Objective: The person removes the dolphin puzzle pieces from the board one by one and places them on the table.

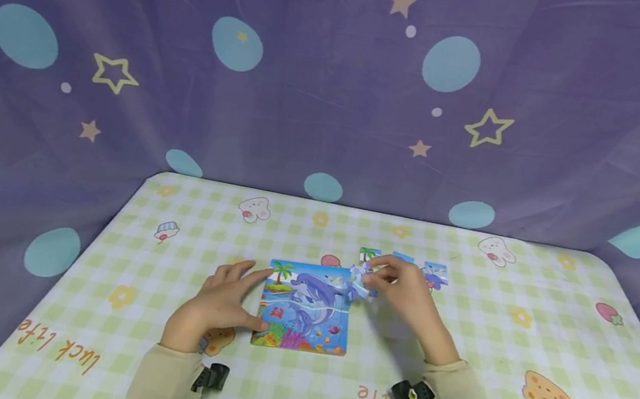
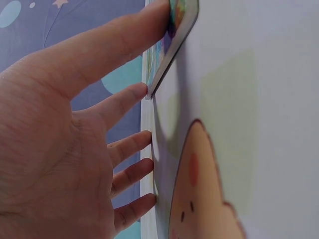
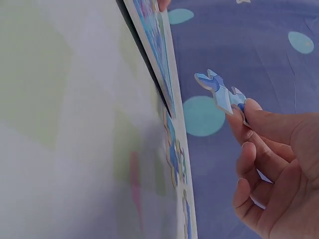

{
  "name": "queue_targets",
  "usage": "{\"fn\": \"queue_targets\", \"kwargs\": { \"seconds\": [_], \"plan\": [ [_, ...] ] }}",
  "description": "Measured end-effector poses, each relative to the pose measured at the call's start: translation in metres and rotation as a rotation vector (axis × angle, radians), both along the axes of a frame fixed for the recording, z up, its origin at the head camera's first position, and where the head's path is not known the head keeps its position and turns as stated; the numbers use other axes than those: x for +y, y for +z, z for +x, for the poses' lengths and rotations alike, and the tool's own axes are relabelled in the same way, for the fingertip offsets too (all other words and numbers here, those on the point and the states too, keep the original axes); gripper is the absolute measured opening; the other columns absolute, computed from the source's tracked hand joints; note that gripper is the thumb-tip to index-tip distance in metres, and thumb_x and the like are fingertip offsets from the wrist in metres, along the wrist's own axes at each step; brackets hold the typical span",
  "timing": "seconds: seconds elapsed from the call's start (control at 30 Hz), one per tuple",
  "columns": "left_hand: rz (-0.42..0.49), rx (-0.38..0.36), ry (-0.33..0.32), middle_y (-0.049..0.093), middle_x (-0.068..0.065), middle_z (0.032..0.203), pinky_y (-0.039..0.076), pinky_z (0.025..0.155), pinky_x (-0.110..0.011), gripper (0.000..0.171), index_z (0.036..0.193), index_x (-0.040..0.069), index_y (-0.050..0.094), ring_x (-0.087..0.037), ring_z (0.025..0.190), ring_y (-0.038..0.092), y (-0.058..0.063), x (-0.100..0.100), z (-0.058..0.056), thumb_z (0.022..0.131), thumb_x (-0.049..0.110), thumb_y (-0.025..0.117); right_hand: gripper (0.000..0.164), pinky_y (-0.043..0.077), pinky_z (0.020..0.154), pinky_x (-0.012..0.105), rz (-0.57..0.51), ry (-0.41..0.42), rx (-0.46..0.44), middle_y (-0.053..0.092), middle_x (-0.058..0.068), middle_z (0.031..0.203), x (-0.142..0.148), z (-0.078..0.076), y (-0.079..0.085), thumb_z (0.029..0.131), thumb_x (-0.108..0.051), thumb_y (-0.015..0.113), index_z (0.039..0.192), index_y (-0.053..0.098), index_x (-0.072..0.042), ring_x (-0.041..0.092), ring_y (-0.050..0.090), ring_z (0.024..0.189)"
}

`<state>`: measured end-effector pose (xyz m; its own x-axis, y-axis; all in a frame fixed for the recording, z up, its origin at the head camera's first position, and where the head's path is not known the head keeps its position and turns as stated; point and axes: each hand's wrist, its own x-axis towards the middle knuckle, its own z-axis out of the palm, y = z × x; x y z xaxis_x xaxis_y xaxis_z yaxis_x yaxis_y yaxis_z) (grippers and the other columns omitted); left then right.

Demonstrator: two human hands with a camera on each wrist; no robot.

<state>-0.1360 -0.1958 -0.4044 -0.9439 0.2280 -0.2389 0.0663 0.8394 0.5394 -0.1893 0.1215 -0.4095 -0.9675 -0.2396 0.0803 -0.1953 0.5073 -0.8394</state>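
A square dolphin jigsaw board lies flat on the table, printed with dolphins, a palm tree and coral. My left hand rests at its left side with fingers spread and fairly straight. The left thumb touches the board near its lower left corner. Between thumb and index finger, my right hand pinches a blue and white puzzle piece. In the head view that piece is beside the board's upper right corner, and the right wrist view shows it raised off the table.
Behind the right hand lie more loose pieces: one with a palm tree, a blue one partly hidden by the hand, and one with a dolphin. A checked cloth covers the table, and a purple curtain hangs behind it.
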Motion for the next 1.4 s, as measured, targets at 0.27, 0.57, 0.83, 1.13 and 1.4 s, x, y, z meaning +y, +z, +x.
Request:
{"fn": "queue_targets", "kwargs": {
  "seconds": [0.27, 0.57, 0.83, 1.13, 1.4],
  "plan": [
    [0.003, 0.006, -0.003, 0.023, -0.019, 0.159, 0.021, 0.109, -0.065, 0.094, 0.153, 0.018, 0.041, -0.044, 0.14, 0.019, -0.002, 0.0, -0.002, 0.073, 0.037, 0.087, 0.022, 0.049, 0.064, 0.03, 0.006, -0.069, 0.031, 0.074, 0.004, 0.081, 0.014, -0.002, 0.004, 0.089, -0.012, 0.075, 0.109, 0.071, -0.004, 0.026, 0.068, 0.077],
    [-0.008, -0.006, 0.003, 0.023, -0.018, 0.159, 0.021, 0.109, -0.065, 0.094, 0.153, 0.02, 0.042, -0.045, 0.14, 0.02, -0.001, -0.001, 0.0, 0.073, 0.038, 0.087, 0.02, 0.05, 0.063, 0.027, -0.001, -0.116, 0.058, 0.075, 0.011, 0.084, 0.029, -0.008, 0.001, 0.087, -0.007, 0.076, 0.105, 0.071, 0.0, 0.025, 0.07, 0.076],
    [-0.009, -0.001, -0.002, 0.023, -0.018, 0.159, 0.021, 0.109, -0.066, 0.094, 0.153, 0.019, 0.041, -0.045, 0.14, 0.02, -0.002, -0.001, 0.001, 0.073, 0.038, 0.087, 0.021, 0.051, 0.066, 0.029, 0.048, -0.116, 0.013, 0.074, 0.014, 0.087, 0.043, -0.011, -0.001, 0.091, -0.007, 0.072, 0.108, 0.069, 0.003, 0.028, 0.07, 0.079],
    [-0.009, 0.004, 0.001, 0.024, -0.019, 0.159, 0.022, 0.108, -0.066, 0.094, 0.152, 0.019, 0.042, -0.045, 0.14, 0.021, -0.002, 0.0, 0.001, 0.072, 0.038, 0.087, 0.023, 0.046, 0.062, 0.03, 0.147, -0.075, -0.044, 0.068, 0.009, 0.079, 0.055, -0.013, -0.006, 0.089, 0.0, 0.067, 0.111, 0.067, 0.005, 0.017, 0.059, 0.068],
    [-0.006, 0.009, -0.002, 0.023, -0.019, 0.159, 0.022, 0.108, -0.065, 0.094, 0.152, 0.018, 0.042, -0.045, 0.14, 0.02, -0.004, -0.001, -0.001, 0.072, 0.038, 0.087, 0.023, 0.048, 0.066, 0.033, 0.179, -0.054, -0.063, 0.068, 0.008, 0.08, 0.06, -0.014, -0.013, 0.09, 0.001, 0.066, 0.112, 0.067, 0.007, 0.018, 0.06, 0.071]
  ]
}}
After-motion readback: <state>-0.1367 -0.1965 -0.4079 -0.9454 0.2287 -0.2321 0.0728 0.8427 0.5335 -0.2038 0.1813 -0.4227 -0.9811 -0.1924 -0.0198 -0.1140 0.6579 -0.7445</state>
